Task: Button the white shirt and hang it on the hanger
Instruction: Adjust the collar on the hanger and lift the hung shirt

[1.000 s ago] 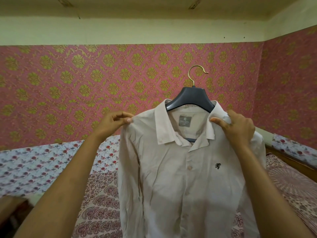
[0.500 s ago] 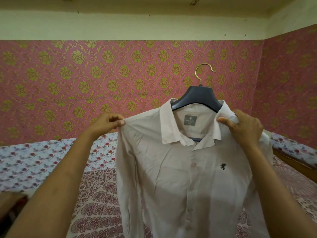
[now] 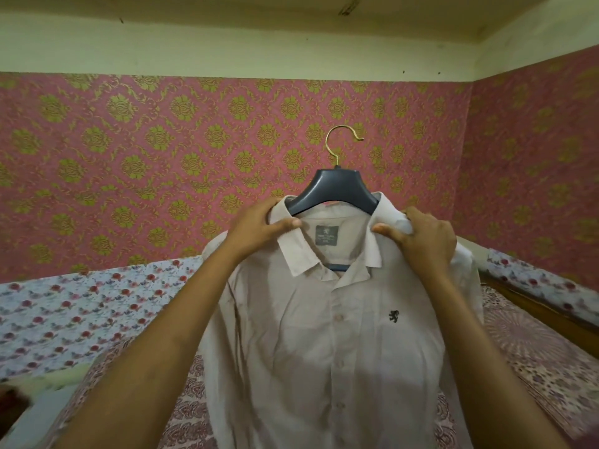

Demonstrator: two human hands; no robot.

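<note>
Pinching the white shirt (image 3: 324,335) collar, left hand (image 3: 259,226) and right hand (image 3: 424,234) raised beside the hanger (image 3: 337,189).

The setting was a bedroom in a home: pink wallpaper with gold floral medallions (image 3: 194,163) covered the far and right walls, and a bed (image 3: 534,361) spread with floral printed sheets (image 3: 81,312) filled the near ground, wooden-framed at right.

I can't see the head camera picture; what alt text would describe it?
Two bare hands hold up a white button-front shirt on a dark grey plastic hanger with a gold hook, the left hand and right hand each pinching the collar. Behind are pink and gold patterned wallpaper and a floral bedspread.
</note>
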